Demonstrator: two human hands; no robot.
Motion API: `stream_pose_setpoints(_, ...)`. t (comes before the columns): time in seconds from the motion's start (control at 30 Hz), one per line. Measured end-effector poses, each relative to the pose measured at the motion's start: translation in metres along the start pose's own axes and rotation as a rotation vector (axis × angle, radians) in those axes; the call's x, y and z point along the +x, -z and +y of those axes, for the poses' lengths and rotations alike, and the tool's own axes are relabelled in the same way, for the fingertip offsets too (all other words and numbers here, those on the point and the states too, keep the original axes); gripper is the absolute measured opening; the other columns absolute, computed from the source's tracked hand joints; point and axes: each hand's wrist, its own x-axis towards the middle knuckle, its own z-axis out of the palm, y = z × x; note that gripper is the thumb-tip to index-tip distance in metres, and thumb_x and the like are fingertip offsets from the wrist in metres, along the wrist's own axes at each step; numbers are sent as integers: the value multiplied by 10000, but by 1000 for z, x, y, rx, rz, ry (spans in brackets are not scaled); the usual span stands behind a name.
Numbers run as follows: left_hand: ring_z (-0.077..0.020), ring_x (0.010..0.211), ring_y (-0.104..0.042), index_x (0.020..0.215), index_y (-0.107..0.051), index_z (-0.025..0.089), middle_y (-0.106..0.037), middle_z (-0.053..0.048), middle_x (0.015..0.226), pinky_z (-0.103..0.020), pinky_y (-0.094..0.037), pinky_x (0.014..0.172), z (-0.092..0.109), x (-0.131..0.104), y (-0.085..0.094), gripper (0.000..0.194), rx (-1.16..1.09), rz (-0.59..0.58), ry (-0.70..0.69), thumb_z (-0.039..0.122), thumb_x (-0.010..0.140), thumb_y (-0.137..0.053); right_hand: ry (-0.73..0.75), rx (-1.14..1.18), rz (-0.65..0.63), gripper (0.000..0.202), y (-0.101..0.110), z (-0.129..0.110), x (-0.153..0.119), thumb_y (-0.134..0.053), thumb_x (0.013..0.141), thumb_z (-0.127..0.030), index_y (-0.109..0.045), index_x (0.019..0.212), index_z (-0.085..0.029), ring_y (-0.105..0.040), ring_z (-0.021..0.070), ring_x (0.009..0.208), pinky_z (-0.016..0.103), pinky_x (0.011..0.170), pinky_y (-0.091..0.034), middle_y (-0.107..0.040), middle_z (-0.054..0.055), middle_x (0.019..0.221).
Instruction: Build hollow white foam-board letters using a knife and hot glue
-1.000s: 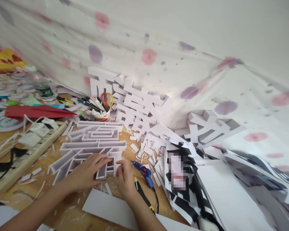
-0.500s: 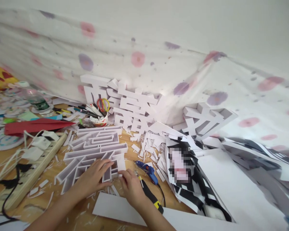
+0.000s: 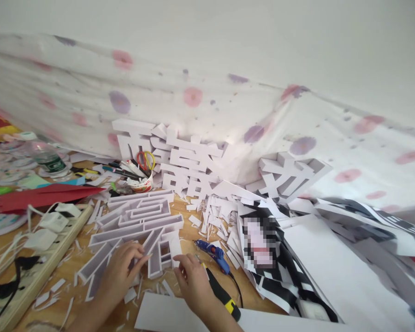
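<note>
Holding the left hand (image 3: 122, 267) loosely curled at the near part of a white hollow frame (image 3: 138, 232) lying left of centre on the wooden table (image 3: 189, 234), and the right hand (image 3: 192, 281) with bent fingers by its right edge; not showing clearly whether pinching anything with either. Possibly risking buckled walls or split joints by pressing unevenly on such thin strips. Perhaps also risking a cut or burn on the right, by brushing the black-and-yellow knife (image 3: 222, 291) just beside the right hand or the blue glue gun (image 3: 214, 252) beyond, if hot. Seeing paper offcuts (image 3: 214, 214) heaped to the far right, a pen cup (image 3: 141, 184) farther off, a power strip (image 3: 57, 260) bounding the left, and a white sheet (image 3: 169, 313) lying nearest, leaving little room for sliding.
</note>
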Motion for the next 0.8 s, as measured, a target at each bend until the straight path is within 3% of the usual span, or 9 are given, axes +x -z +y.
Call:
stream_pose_setpoints(0.2, -181, 735, -616, 618, -526, 224, -652, 16, 689, -412, -420, 889, 5, 2, 2, 303, -24, 29, 2, 424, 845, -497, -1, 28, 15, 238, -1, 2, 8, -532, 786, -98, -635, 982, -184, -588, 175, 710, 275, 670, -456, -614, 40, 778)
stream_pose_setpoints(0.4, -175, 789, -639, 696, -636, 244, -704, 10, 776, -385, -390, 926, 11, 11, -4, 297, -49, -61, 12, 409, 864, -455, -17, 138, 60, 174, 5, 2, 28, -491, 857, -187, -657, 912, -183, -570, 168, 783, 283, 731, -443, -616, 57, 841)
stream_pose_setpoints(0.53, -190, 824, -635, 727, -651, 257, -709, 12, 787, -422, -353, 953, 19, 17, -5, 237, -37, -53, -22, 383, 847, -490, 21, 173, 63, 181, 14, -7, 37, -495, 869, -215, -667, 829, -179, -551, 160, 774, 281, 738, -424, -603, 47, 798)
stream_pose_setpoints(0.67, -189, 764, -629, 588, -522, 219, -665, 17, 678, -423, -366, 935, 27, 22, -10, 265, -9, -23, -49, 393, 781, -571, 74, 268, -42, 125, 19, -19, 35, -566, 837, -249, -668, 795, -189, -541, 135, 737, 251, 702, -420, -587, 21, 774)
stream_pose_setpoints(0.8, -181, 771, -619, 742, -529, 217, -660, 5, 771, -417, -373, 933, 30, 28, -11, 186, 24, -22, -133, 388, 750, -600, 90, 324, -178, 66, 22, -22, 34, -631, 790, -231, -673, 823, -191, -537, 121, 713, 233, 689, -423, -587, 10, 787)
